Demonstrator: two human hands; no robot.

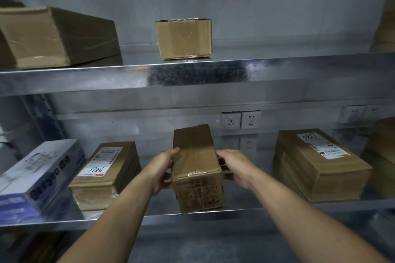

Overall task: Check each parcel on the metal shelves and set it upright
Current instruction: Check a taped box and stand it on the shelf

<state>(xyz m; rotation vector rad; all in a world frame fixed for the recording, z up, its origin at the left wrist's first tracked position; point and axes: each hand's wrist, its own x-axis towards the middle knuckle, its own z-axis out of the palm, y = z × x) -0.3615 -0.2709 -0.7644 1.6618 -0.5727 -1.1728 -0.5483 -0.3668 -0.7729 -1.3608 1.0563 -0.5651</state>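
- Clasping a brown cardboard parcel (pixel 196 168) from both sides, a person works at the lower metal shelf (pixel 119 220); the left grip (pixel 162 168) holds the parcel's left flank with the thumb laid on its top edge, and the right grip (pixel 235 166) holds the right flank with the fingers curled against the side.
- Writing in view: a white label on the flat parcel to the left (pixel 104 173) carries the handwritten number "7786"; the blue-and-white carton (pixel 40 175) at far left bears the name "Deeyeo" beside Chinese characters; a white label on the broad parcel to the right (pixel 320 162) shows handwritten figures that begin "98", with barcodes too small to read.
- Dark printed markings cover the held parcel's near end face, too blurred to read; clear tape runs lengthwise down the middle of its top.
- The held parcel sits between the two grips at the middle of the lower shelf, its near end at the shelf's front lip; whether its base is lifted off the metal cannot be told.
- Its long axis runs front to back, pointing away from the camera towards the rear wall and the white wall sockets (pixel 241 120).
- On the upper shelf (pixel 299 70) stand a small taped box (pixel 183 38) at centre and a larger tilted box (pixel 57 36) to the left.
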